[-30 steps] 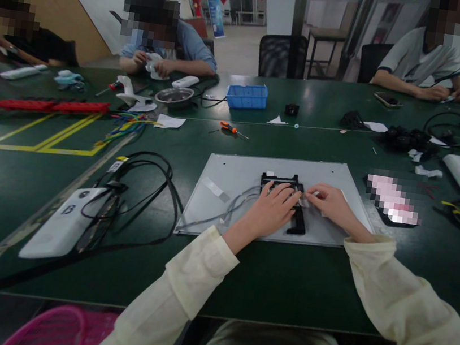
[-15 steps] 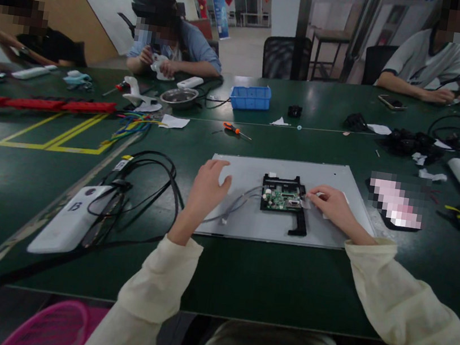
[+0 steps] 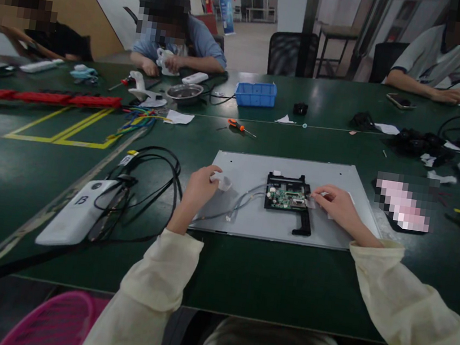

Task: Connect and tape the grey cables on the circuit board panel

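- Head view, change: the left hand [image 3: 201, 184] has left the green circuit board [image 3: 286, 196], which it covered a second ago, and has crossed to the left part of the grey metal panel [image 3: 256, 167]. The board now lies uncovered in its black bracket [image 3: 303, 224].
- Head view, left hand: its fingers are closed narrowly around a small whitish strip [image 3: 222, 181], probably tape or film, though the view is too soft to be sure. The strip looks lifted off the panel.
- Head view, right hand [image 3: 332, 204]: it has stayed at the board's right edge, fingers drawn close, tips on a small pale tab. I cannot tell whether it grips the tab or only presses it.
- What this means: only the right hand now attends the board.
- Layout: the board sits mid-panel between the hands, touching the right one and well apart from the left. Grey wires [image 3: 243, 203] run from the board's left side toward the left hand.
- The panel lies flat on the green bench [image 3: 241, 277].
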A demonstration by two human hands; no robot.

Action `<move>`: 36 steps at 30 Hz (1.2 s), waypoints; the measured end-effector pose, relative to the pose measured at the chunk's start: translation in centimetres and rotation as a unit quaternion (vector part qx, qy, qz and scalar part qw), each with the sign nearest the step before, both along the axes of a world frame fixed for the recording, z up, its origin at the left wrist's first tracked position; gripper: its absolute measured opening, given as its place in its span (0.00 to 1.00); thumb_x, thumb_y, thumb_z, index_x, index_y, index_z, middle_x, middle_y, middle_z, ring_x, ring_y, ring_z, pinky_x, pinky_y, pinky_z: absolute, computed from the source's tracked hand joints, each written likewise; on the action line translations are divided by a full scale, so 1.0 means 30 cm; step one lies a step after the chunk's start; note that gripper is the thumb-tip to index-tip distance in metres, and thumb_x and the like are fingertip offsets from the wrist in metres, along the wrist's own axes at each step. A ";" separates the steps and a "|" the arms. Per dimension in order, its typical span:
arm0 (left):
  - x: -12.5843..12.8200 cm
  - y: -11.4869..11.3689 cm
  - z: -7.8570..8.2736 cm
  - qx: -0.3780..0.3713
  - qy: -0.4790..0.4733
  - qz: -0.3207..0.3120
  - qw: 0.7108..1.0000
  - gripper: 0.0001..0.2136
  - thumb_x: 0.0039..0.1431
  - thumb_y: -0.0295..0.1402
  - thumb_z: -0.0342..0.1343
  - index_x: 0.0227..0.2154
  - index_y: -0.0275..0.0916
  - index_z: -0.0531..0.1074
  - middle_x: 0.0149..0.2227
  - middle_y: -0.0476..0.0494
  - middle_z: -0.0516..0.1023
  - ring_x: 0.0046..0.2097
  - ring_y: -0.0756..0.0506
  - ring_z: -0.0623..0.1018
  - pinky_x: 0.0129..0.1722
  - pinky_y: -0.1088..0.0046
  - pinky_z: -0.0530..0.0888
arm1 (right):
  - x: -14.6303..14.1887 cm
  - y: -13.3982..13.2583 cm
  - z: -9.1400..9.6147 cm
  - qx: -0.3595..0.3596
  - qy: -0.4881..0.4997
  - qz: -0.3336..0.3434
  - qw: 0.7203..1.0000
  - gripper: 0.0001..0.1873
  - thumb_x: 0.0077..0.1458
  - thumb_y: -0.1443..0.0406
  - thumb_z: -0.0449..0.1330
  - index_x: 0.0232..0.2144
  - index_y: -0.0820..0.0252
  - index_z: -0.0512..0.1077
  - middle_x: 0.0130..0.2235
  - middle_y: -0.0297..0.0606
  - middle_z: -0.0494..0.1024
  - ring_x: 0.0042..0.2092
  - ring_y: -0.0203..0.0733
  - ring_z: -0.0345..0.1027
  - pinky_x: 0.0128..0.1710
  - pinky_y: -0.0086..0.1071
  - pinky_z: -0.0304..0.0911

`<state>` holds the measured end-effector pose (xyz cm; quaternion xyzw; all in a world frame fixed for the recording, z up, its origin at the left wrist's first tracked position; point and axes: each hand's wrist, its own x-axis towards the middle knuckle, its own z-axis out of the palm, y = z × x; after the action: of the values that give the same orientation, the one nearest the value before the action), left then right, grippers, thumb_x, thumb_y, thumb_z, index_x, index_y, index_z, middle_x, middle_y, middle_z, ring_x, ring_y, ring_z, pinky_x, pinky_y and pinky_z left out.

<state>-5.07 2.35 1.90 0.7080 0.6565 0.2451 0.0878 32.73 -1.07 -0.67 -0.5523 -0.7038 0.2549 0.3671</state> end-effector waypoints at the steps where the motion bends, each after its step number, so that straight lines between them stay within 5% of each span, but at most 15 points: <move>1: -0.001 -0.001 0.006 -0.002 -0.022 0.004 1.000 0.13 0.51 0.29 0.51 0.39 0.40 0.75 0.37 0.44 0.77 0.36 0.45 0.74 0.41 0.69 0.70 | 0.000 0.001 -0.001 0.007 0.003 0.000 1.000 0.14 0.55 0.55 0.57 0.31 0.60 0.75 0.34 0.39 0.77 0.27 0.38 0.67 0.29 0.33 0.62; 9: 0.037 -0.042 0.075 -0.042 -0.250 -0.067 0.965 0.11 0.53 0.39 0.55 0.35 0.40 0.76 0.33 0.47 0.76 0.31 0.50 0.71 0.29 0.76 0.67 | -0.027 -0.021 0.032 0.124 -0.002 -0.057 0.991 0.12 0.58 0.59 0.55 0.31 0.59 0.74 0.37 0.41 0.75 0.32 0.39 0.68 0.28 0.32 0.62; 14: 0.091 -0.066 0.066 -0.083 -0.176 -0.133 0.972 0.11 0.53 0.39 0.54 0.33 0.39 0.77 0.30 0.48 0.77 0.32 0.49 0.72 0.31 0.75 0.68 | -0.100 -0.080 0.074 0.187 -0.055 0.032 0.980 0.13 0.62 0.62 0.50 0.42 0.57 0.73 0.43 0.45 0.74 0.44 0.47 0.69 0.42 0.41 0.67; 23: 0.124 -0.086 0.035 -0.071 -0.065 -0.146 0.985 0.11 0.54 0.36 0.51 0.34 0.40 0.76 0.30 0.49 0.76 0.32 0.48 0.73 0.33 0.75 0.68 | -0.295 -0.161 0.117 0.209 -0.185 0.274 0.921 0.25 0.63 0.59 0.50 0.59 0.62 0.61 0.60 0.49 0.66 0.62 0.51 0.56 0.61 0.50 0.56; 28: 0.126 -0.088 0.027 -0.055 -0.057 -0.165 0.983 0.11 0.54 0.36 0.51 0.36 0.39 0.76 0.30 0.49 0.76 0.33 0.48 0.74 0.36 0.73 0.69 | -0.374 -0.182 0.088 0.211 -0.230 0.306 0.900 0.28 0.62 0.56 0.51 0.60 0.66 0.60 0.62 0.52 0.63 0.65 0.52 0.53 0.63 0.49 0.53; 36: 0.144 -0.092 0.021 -0.023 -0.056 -0.137 0.989 0.10 0.56 0.33 0.52 0.40 0.40 0.72 0.40 0.46 0.76 0.38 0.47 0.75 0.39 0.72 0.71 | -0.430 -0.186 0.052 0.214 -0.254 0.312 0.890 0.24 0.63 0.58 0.50 0.54 0.71 0.66 0.57 0.55 0.69 0.59 0.53 0.62 0.60 0.47 0.56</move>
<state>-0.75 -0.42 2.52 0.7741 0.5526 0.2554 0.1736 19.83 -6.64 0.89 -0.2581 -0.9465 0.0503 0.1870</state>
